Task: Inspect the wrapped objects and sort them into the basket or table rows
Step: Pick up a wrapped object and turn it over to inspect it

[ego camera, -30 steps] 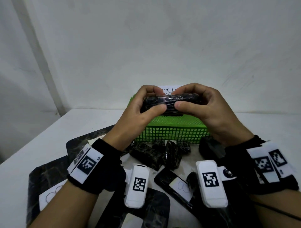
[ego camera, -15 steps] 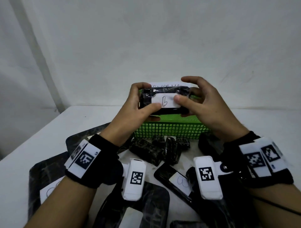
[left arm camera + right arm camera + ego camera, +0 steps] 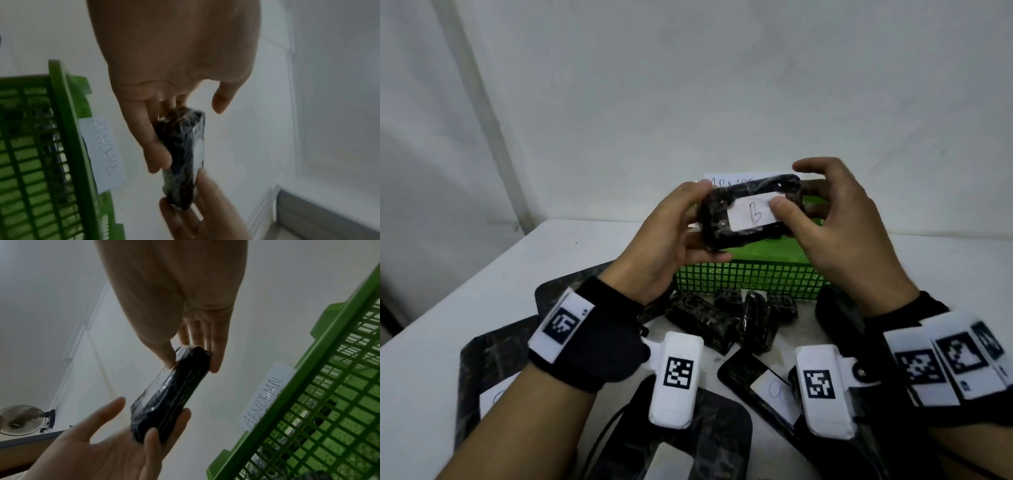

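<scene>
- The white surface (image 3: 465, 308) carries flat dark wrapped slabs with paper labels at its near edge, placed as they were a second ago; one slab (image 3: 753, 380) bears a label with a blue handwritten mark.
- The green mesh basket (image 3: 750, 279) stands at the far side of the surface, against the wall, where it stood before. A paper tag (image 3: 265, 395) reading "ABNORMAL" is fixed to its far rim, and dark wrapped things show through its mesh.
- A cluster of small dark wrapped blocks (image 3: 729, 318) lies on the surface just in front of the basket, unmoved.
- The left hand (image 3: 667, 246) has its grip on the left end of the wrapped object (image 3: 750, 212): fingers behind and below it, thumb curled over the front edge.
- The right hand (image 3: 839, 236) pinches the right end, its thumb (image 3: 780, 209) pressed on the label's edge and its lower fingers behind; the index finger is raised clear above the object, more than half a second ago.
- The wrapped object, a flat dark block in clear film, is held in the air above the basket's near wall. A second ago it showed its narrow edge; now its broad face is turned to the head view and tilted slightly, right end higher.
- Its white label (image 3: 751, 214) reads "B", plainer than half a second ago.
</scene>
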A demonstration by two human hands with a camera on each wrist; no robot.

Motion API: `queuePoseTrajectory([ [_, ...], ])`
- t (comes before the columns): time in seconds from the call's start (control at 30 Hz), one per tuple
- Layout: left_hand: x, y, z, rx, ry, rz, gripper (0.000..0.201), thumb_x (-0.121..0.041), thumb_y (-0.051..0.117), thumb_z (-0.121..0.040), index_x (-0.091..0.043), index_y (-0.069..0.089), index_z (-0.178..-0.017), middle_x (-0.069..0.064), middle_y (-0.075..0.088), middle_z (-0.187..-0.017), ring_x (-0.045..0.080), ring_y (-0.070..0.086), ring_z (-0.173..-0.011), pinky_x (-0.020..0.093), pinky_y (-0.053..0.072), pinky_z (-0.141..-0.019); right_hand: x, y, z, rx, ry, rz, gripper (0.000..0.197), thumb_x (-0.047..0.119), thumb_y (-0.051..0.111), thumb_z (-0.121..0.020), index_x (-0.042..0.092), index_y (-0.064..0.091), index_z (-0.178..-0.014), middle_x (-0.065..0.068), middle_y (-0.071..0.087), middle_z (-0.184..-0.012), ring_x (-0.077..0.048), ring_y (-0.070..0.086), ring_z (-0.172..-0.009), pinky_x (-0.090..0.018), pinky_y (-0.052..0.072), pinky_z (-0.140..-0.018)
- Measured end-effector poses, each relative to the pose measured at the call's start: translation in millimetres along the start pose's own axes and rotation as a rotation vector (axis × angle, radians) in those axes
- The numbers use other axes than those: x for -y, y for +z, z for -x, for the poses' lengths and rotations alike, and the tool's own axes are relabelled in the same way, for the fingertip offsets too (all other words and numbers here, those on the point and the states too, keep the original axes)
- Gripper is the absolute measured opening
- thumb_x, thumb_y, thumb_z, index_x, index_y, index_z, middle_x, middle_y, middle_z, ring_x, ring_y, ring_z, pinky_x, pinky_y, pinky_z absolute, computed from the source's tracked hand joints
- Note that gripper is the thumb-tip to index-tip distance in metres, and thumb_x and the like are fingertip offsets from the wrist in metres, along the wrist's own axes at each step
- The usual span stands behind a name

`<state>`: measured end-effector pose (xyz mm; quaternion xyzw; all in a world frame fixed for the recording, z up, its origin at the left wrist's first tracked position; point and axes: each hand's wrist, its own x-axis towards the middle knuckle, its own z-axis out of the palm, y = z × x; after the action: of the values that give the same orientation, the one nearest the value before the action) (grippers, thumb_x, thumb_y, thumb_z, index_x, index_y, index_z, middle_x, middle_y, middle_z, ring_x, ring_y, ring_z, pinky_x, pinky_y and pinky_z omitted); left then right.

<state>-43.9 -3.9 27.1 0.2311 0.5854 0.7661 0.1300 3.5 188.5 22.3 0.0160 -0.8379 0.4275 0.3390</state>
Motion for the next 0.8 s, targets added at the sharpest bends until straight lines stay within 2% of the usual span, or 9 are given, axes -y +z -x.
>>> queuePoseTrajectory([
  [0.07, -4, -2, 1, 0.056, -0.031, 0.072, 0.016, -0.027, 0.046, -0.1, -0.016, 0.056, -0.096, 0.005, 0.066, -0.099, 0.024, 0.069, -0.075, 0.033, 0.059, -0.06, -2, -1, -1, 0.007, 0.016, 0.026, 0.045, 0.041, 0.067, -0.095, 0.025, 0.058, -0.136, 0.019, 0.067, -0.115, 0.002, 0.066, -0.103, -0.031, 0.057, -0.093],
  [0.13, -4, -1, 2, 0.11, -0.021, 0.06, 0.011, -0.025, 0.05, -0.098, -0.015, 0.051, -0.094, 0.008, 0.064, -0.104, 0.023, 0.069, -0.076, 0.032, 0.059, -0.061, -2, -1, 0, 0.078, 0.039, 0.056, 0.063, 0.057, 0.06, -0.093, 0.025, 0.051, -0.147, 0.009, 0.063, -0.137, -0.01, 0.061, -0.122, -0.043, 0.053, -0.104],
  [0.17, -3, 0, 3, 0.13, -0.011, 0.046, 0.013, -0.026, 0.054, -0.095, -0.013, 0.05, -0.096, 0.008, 0.064, -0.106, 0.023, 0.07, -0.078, 0.031, 0.06, -0.061, -1, -2, 1, 0.128, 0.059, 0.055, 0.079, 0.069, 0.057, -0.088, 0.026, 0.045, -0.152, 0.007, 0.057, -0.146, -0.011, 0.057, -0.129, -0.042, 0.049, -0.108],
  [0.23, -2, 4, 5, 0.14, 0.011, 0.02, 0.024, -0.029, 0.061, -0.088, -0.013, 0.051, -0.101, 0.008, 0.067, -0.106, 0.025, 0.072, -0.079, 0.031, 0.06, -0.062, 7, -4, 3, 0.219, 0.109, 0.027, 0.107, 0.08, 0.062, -0.072, 0.029, 0.029, -0.16, 0.011, 0.048, -0.153, -0.006, 0.05, -0.134, -0.023, 0.04, -0.107],
  [0.3, -2, 7, 6, 0.132, 0.036, -0.011, 0.027, -0.032, 0.064, -0.084, -0.013, 0.053, -0.099, 0.008, 0.07, -0.102, 0.024, 0.073, -0.076, 0.029, 0.059, -0.06, 15, -8, 6, 0.298, 0.144, -0.027, 0.125, 0.069, 0.072, -0.055, 0.035, 0.017, -0.162, 0.02, 0.043, -0.148, 0.003, 0.043, -0.131, -0.007, 0.032, -0.094],
  [0.37, -3, 9, 7, 0.122, 0.06, -0.054, 0.025, -0.035, 0.063, -0.084, -0.014, 0.055, -0.095, 0.008, 0.07, -0.101, 0.022, 0.072, -0.075, 0.028, 0.057, -0.059, 19, -8, 9, 0.353, 0.143, -0.031, 0.133, 0.063, 0.08, -0.051, 0.039, 0.012, -0.162, 0.022, 0.038, -0.151, 0.008, 0.036, -0.131, -0.007, 0.028, -0.095],
  [0.53, -9, 10, 8, 0.135, 0.058, -0.039, 0.04, -0.042, 0.043, -0.098, -0.012, 0.064, -0.113, 0.004, 0.069, -0.113, 0.02, 0.073, -0.084, 0.031, 0.059, -0.068, 11, -5, 5, 0.321, 0.142, -0.281, 0.122, 0.049, 0.094, -0.054, 0.037, 0.031, -0.157, 0.02, 0.054, -0.136, 0.006, 0.055, -0.12, -0.02, 0.043, -0.106],
  [0.63, -13, 12, 9, 0.177, 0.069, -0.046, 0.043, -0.047, 0.04, -0.095, -0.021, 0.071, -0.111, 0.001, 0.07, -0.119, 0.024, 0.072, -0.097, 0.032, 0.059, -0.071, 6, -5, 1, 0.251, 0.14, -0.562, 0.099, 0.038, 0.081, -0.057, 0.023, 0.046, -0.148, 0.008, 0.068, -0.12, -0.009, 0.067, -0.112, -0.037, 0.055, -0.096],
  [0.8, -13, 17, 11, 0.168, 0.049, -0.078, 0.052, -0.051, 0.045, -0.088, -0.014, 0.066, -0.118, 0.0, 0.073, -0.106, 0.025, 0.071, -0.086, 0.03, 0.06, -0.068, 11, -3, 6, 0.221, 0.064, -0.494, 0.096, 0.039, 0.079, -0.055, 0.026, 0.047, -0.145, 0.003, 0.066, -0.127, -0.006, 0.069, -0.111, -0.024, 0.054, -0.09],
])
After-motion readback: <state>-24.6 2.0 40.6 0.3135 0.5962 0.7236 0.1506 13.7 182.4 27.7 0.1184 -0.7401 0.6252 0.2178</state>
